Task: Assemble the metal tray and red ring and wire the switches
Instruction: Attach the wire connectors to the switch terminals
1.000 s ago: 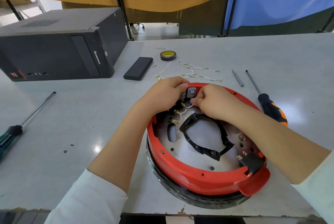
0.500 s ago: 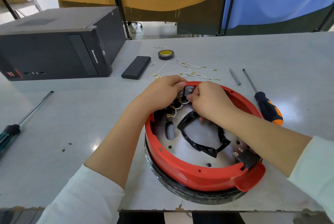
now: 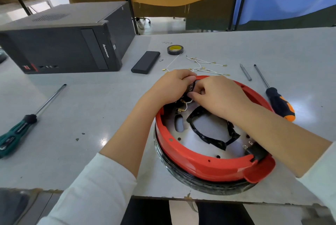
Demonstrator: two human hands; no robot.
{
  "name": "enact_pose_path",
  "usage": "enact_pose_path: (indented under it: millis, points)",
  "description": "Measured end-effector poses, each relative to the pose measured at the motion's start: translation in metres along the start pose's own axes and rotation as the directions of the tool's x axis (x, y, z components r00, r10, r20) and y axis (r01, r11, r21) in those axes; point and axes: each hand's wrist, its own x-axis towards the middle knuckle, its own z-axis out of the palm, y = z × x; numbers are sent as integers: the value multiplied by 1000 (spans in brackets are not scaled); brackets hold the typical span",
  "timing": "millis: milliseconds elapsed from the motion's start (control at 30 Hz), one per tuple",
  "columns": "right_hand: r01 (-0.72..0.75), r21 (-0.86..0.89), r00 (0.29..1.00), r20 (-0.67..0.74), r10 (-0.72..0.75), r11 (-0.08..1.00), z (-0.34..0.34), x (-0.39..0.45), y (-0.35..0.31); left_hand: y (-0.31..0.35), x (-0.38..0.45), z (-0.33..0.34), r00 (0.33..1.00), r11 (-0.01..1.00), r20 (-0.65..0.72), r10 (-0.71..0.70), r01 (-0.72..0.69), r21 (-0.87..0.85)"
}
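Working at the far rim of a red ring (image 3: 200, 165), a person's two hands meet over a small black switch block (image 3: 191, 86): the left hand (image 3: 169, 86) curls round it from the left, while the right hand (image 3: 216, 95) pinches at its lower edge with curled fingers, just above short white wires (image 3: 185, 105) tipped with brass terminals. The ring sits on a metal tray (image 3: 205, 130) with a black gasket-like piece (image 3: 211, 136) lying inside, the whole stack resting on a black tyre-like base (image 3: 205, 185) that slightly overhangs the near edge of the grey tabletop (image 3: 91, 115). A second black switch (image 3: 255, 151) sits at the ring's near-right rim beside a red tab. Loose white leads (image 3: 207, 65) lie just beyond the ring, near a roll of tape (image 3: 175, 49) and a flat black case (image 3: 146, 62). An orange-and-black screwdriver (image 3: 278, 100) and a short metal bit (image 3: 245, 72) lie close on the right; a green-handled screwdriver (image 3: 27, 122) lies well apart on the left, with bare tabletop between it and the ring. A black computer tower (image 3: 63, 43) stands at the far left, and yellow and blue cloth hangs behind the tabletop's far edge.
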Motion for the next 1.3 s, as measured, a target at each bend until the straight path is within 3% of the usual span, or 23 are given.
enact_pose_path:
  millis: [233, 733, 1133, 1300]
  points:
    - [-125, 84, 991, 53, 121, 989, 1, 7, 0, 0, 0, 0, 1000, 1000, -4, -2, 2, -23]
    - [-106, 111, 994, 13, 105, 988, 5, 5, -2, -2, 1, 0, 1000, 997, -7, -15, 15, -79]
    - [-103, 9, 994, -27, 104, 995, 6, 4, -5, -3, 2, 0, 1000, 995, -6, -23, 22, -96]
    - [-119, 70, 993, -12, 120, 990, 5, 4, -3, -4, 2, 0, 1000, 995, -10, -20, 19, -98]
